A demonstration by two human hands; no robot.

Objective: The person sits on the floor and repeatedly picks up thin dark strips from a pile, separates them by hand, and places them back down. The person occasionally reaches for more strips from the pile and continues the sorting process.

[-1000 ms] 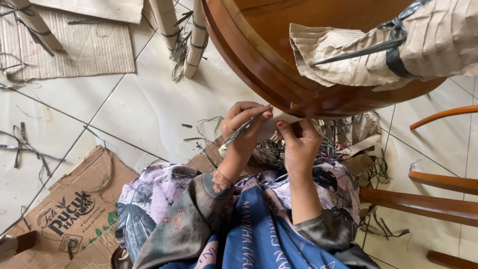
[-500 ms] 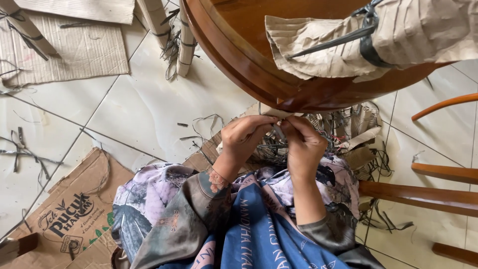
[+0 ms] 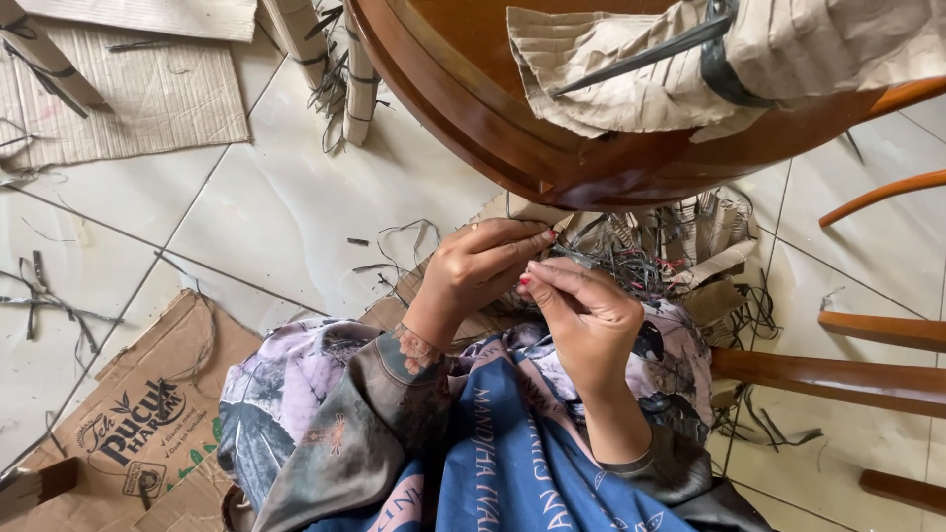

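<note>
left hand: [image 3: 483, 271] curled in, fingertips pinching a thin dark strand [image 3: 576, 258], honestly too small to tell more
right hand: [image 3: 581, 310] pinched shut on the same strand, touching the left hand's fingertips
strand pile: [image 3: 641, 261] tangled heap just beyond the hands, below the round wooden chair seat [image 3: 473, 108]
floor: [image 3: 266, 217] pale tiles, flattened cardboard [image 3: 138, 99] at the upper left

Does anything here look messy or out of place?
Yes. Dark strap offcuts lie strewn over the floor tiles, and a tangle of them is heaped under the table, just beyond the left hand and right hand. Torn cardboard lies flat nearby.
</note>
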